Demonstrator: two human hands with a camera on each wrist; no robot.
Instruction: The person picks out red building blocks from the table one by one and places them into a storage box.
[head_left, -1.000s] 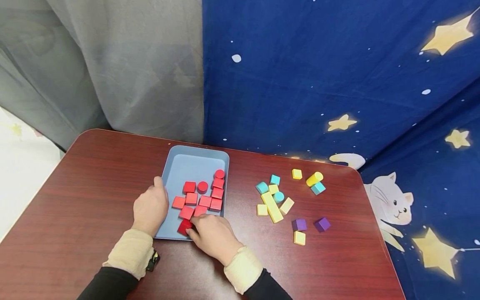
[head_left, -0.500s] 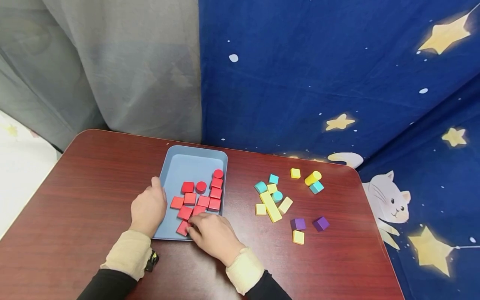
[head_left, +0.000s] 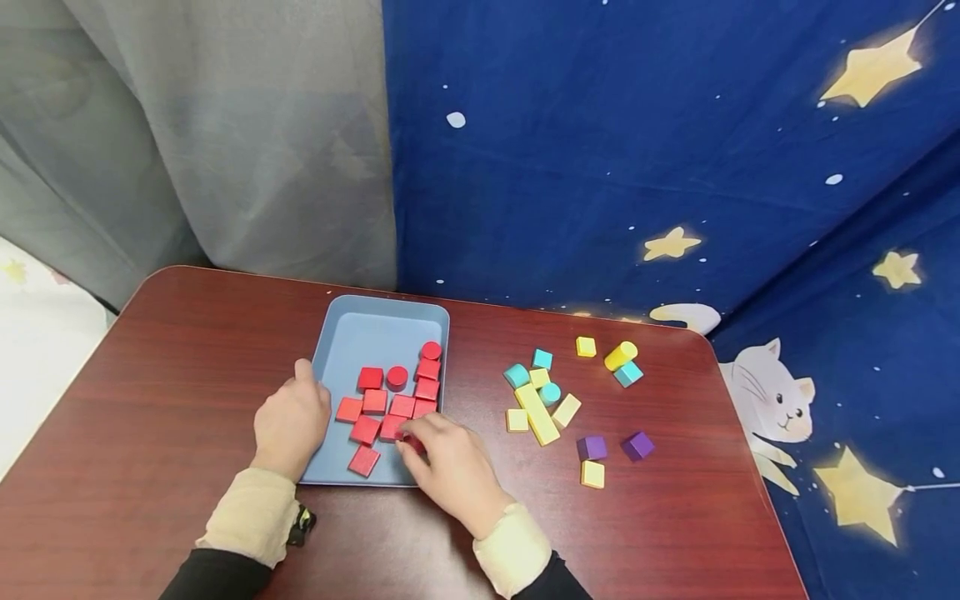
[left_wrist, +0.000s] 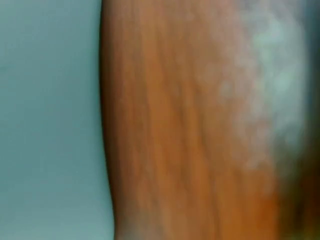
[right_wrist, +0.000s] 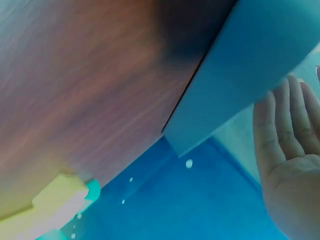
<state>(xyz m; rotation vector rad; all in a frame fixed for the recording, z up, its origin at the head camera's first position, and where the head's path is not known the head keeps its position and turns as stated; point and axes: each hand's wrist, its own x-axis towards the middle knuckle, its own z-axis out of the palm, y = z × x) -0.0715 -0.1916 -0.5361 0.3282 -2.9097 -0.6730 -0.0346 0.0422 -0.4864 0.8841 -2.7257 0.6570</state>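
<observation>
A blue-grey tray point(head_left: 382, 312) lies on the table with several red blocks, cubes and round ones, in its front and right part. My left hand point(head_left: 291, 425) grips the tray's left wall; its fingertips are hidden. My right hand point(head_left: 453, 467) reaches over the front right corner of the tray. Its thumb and fingers pinch a red block point(head_left: 415, 444), mostly covered by the hand. A separate red cube point(head_left: 364, 460) sits near the front wall, left of that hand. In the right wrist view the right hand point(right_wrist: 292, 155) shows beside the tray wall point(right_wrist: 235, 65).
Right of the tray, loose blocks lie on the brown table point(head_left: 675, 517): a long yellow block point(head_left: 537, 414), several smaller yellow ones, turquoise pieces point(head_left: 550, 393) and two purple cubes point(head_left: 637, 446). A grey curtain point(head_left: 285, 150) and a blue starry curtain point(head_left: 600, 167) hang behind.
The right hand has left the front red cube and moved right to another red block. That cube now lies uncovered, slightly turned. The left hand stays on the tray; the view has shifted slightly.
</observation>
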